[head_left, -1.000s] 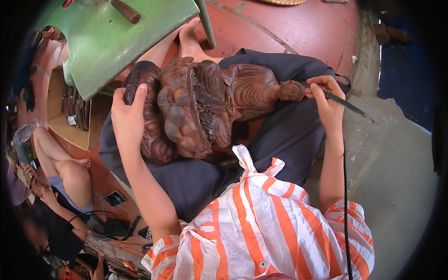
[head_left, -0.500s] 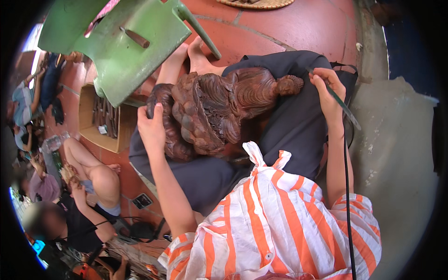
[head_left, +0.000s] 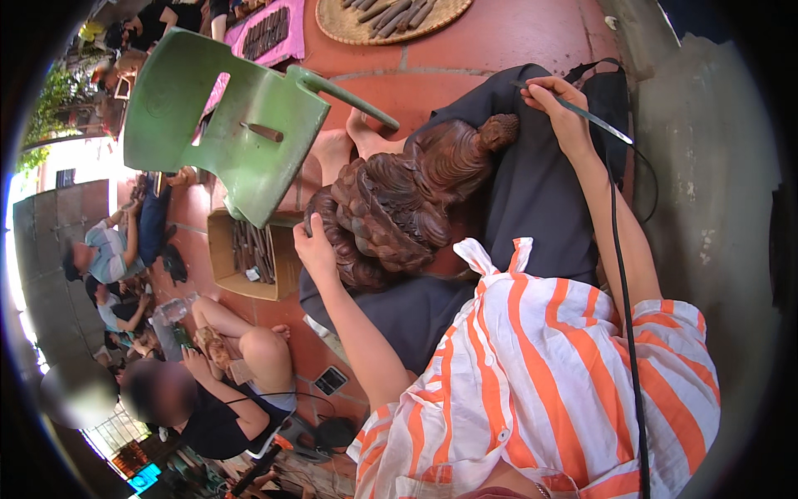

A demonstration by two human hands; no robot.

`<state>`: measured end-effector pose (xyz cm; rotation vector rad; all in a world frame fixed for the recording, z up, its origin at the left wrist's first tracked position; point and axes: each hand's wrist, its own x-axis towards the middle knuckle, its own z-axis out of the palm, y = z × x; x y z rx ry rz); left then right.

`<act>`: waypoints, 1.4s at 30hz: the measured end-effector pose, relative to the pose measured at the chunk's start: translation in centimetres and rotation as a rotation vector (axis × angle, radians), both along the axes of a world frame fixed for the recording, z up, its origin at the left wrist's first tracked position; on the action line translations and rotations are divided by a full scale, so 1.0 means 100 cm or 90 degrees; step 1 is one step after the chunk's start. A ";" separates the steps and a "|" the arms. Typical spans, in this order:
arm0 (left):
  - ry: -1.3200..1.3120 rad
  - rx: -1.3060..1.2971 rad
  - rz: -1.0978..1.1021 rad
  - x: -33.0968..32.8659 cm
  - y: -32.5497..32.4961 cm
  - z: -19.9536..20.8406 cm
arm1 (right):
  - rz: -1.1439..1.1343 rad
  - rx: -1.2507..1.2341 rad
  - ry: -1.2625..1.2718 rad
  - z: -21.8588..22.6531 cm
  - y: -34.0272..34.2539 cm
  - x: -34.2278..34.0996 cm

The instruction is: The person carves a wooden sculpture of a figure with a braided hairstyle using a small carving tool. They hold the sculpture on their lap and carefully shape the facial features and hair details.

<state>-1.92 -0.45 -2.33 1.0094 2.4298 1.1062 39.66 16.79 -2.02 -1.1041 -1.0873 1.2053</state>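
A dark brown carved wooden Buddha statue (head_left: 453, 162) lies tilted across my lap, its head toward the right and its lotus base (head_left: 386, 216) toward the left. My left hand (head_left: 317, 249) grips the outer end of that base, the thumb on top and the other fingers partly hidden. My right hand (head_left: 555, 101) is raised just beyond the statue's head, pinching a long, thin, flat metal tool (head_left: 595, 121). One end of the tool pokes out past my fingertips; the other reaches back over my wrist. The tip is apart from the wood.
A green plastic chair (head_left: 249, 125) stands ahead, a wooden-handled tool (head_left: 264, 131) on it. Beside it is a cardboard box (head_left: 249, 287) of tools. A woven tray (head_left: 332, 25) of tools lies farther off. A black cable (head_left: 625, 333) hangs by my right arm. A person (head_left: 224, 416) sits at left.
The view has swung, so the scene appears shifted rightward and more of the far side shows. My left hand stays on the base; my right hand still holds the tool near the statue's head.
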 end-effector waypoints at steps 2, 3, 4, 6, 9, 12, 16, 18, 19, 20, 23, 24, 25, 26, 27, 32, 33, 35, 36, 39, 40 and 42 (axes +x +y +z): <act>-0.021 -0.004 0.009 0.000 0.001 -0.003 | 0.014 -0.002 -0.007 -0.002 0.000 0.003; -0.033 -0.007 0.014 -0.001 0.002 -0.004 | 0.023 0.002 -0.010 -0.003 0.000 0.004; -0.050 -0.002 0.009 -0.003 0.004 -0.006 | 0.032 0.007 -0.014 -0.005 0.001 0.005; -0.052 0.017 0.008 -0.011 -0.002 -0.010 | 0.042 0.015 -0.015 -0.006 0.000 0.001; -0.053 0.036 -0.005 -0.011 -0.005 -0.014 | 0.050 0.026 -0.020 -0.007 0.001 0.003; -0.043 0.045 -0.008 -0.010 -0.005 -0.016 | 0.057 0.029 -0.029 -0.006 -0.001 0.004; -0.047 0.050 -0.010 -0.012 -0.006 -0.017 | 0.047 0.043 -0.025 -0.004 -0.003 0.001; -0.041 0.053 -0.010 -0.011 -0.006 -0.017 | 0.043 0.047 -0.037 -0.002 -0.004 0.001; -0.038 0.055 -0.011 -0.010 -0.006 -0.016 | 0.041 0.049 -0.043 -0.002 -0.004 0.000; -0.037 0.055 -0.011 -0.011 -0.007 -0.017 | 0.044 0.051 -0.038 -0.002 -0.004 0.000; -0.034 0.053 -0.012 -0.015 -0.007 -0.019 | 0.055 0.057 -0.037 -0.002 -0.004 -0.001; -0.032 0.053 -0.012 -0.015 -0.007 -0.019 | 0.061 0.061 -0.046 -0.002 -0.003 0.000; -0.029 0.052 -0.013 -0.015 -0.007 -0.020 | 0.067 0.064 -0.056 -0.003 -0.003 0.000; -0.031 0.055 -0.012 -0.013 -0.006 -0.019 | 0.072 0.068 -0.064 -0.003 -0.003 0.001; -0.032 0.058 -0.011 -0.012 -0.006 -0.019 | 0.076 0.073 -0.073 -0.004 -0.002 0.002; -0.029 0.058 -0.008 -0.015 -0.008 -0.020 | 0.072 0.095 -0.092 0.003 -0.006 -0.002; -0.032 0.058 -0.011 -0.014 -0.008 -0.019 | 0.072 0.097 -0.094 0.004 -0.006 -0.002; -0.035 0.056 -0.017 -0.012 -0.007 -0.018 | 0.071 0.097 -0.099 0.004 -0.007 -0.001; -0.036 0.053 -0.019 -0.012 -0.006 -0.018 | 0.070 0.093 -0.103 0.004 -0.007 0.000; -0.017 0.036 -0.023 -0.024 -0.004 -0.021 | 0.071 0.094 -0.101 0.003 -0.007 0.000; -0.007 0.029 -0.024 -0.030 -0.002 -0.023 | 0.072 0.096 -0.099 0.003 -0.007 0.000; -0.044 0.018 -0.025 -0.032 0.006 -0.024 | 0.066 0.094 -0.091 0.001 -0.007 0.003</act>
